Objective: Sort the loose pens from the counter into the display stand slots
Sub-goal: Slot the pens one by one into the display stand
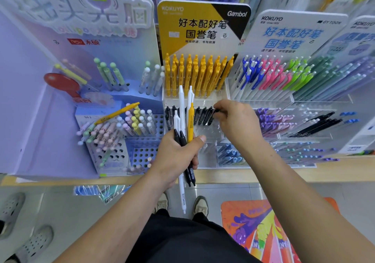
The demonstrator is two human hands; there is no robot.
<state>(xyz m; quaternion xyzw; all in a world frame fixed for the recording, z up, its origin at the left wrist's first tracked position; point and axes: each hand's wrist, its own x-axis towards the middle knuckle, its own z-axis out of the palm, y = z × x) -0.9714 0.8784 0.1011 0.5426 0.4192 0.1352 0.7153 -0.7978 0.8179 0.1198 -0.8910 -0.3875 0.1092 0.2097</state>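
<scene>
Left hand [178,153] grip: wrapped round pen bundle [182,108] | right hand [237,120] grip: pinching black pen [215,111] at stand [209,130] slots, 1 o'clock of bundle | pens judged light, stiff, slick; pinch upper barrel

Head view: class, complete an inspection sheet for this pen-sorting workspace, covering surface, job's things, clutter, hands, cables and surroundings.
Surface: wooden counter carrying display stands.
Job's things: bundle of pens, white, black and yellow; row of black pens in the middle stand's slots.
Clutter: loose yellow pen lying across pastel pens in the left stand.
Hands: left hand grips the bundle; right hand pinches a black pen at the row's right end.
Cables: nothing seen.
Surroundings: tiled floor, colourful mat, another person's shoes at left.
</scene>
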